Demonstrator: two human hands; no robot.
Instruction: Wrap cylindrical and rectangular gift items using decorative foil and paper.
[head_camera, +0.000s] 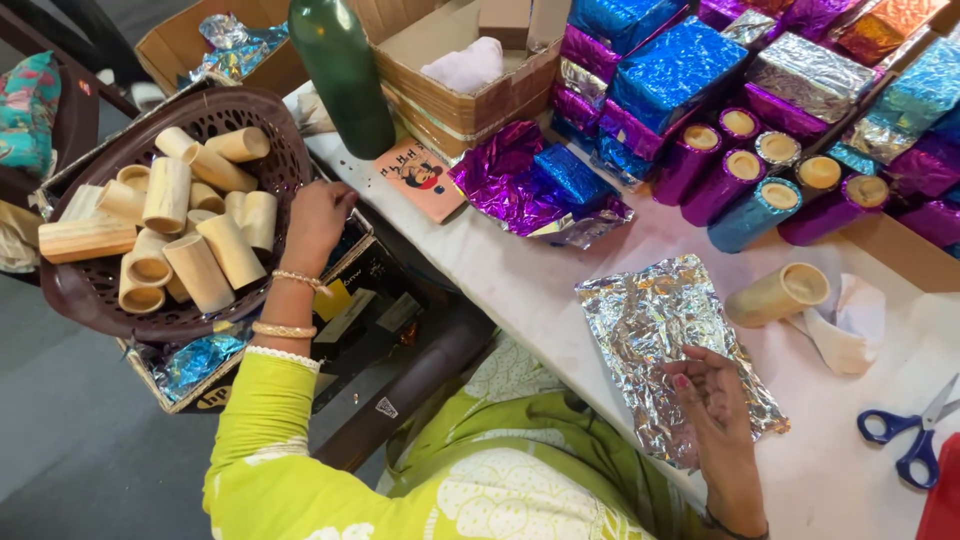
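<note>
Overhead, cluttered white table (520, 270) above grey floor (70, 450).

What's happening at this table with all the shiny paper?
A person in a lime-green top sits at a white table. Their left hand reaches into a brown basket of bare wooden tubes, while their right hand rests on a crinkled silver foil sheet. One unwrapped tube lies beside it. Foil-wrapped tubes and boxes are stacked behind; blue scissors lie to the right.
</note>
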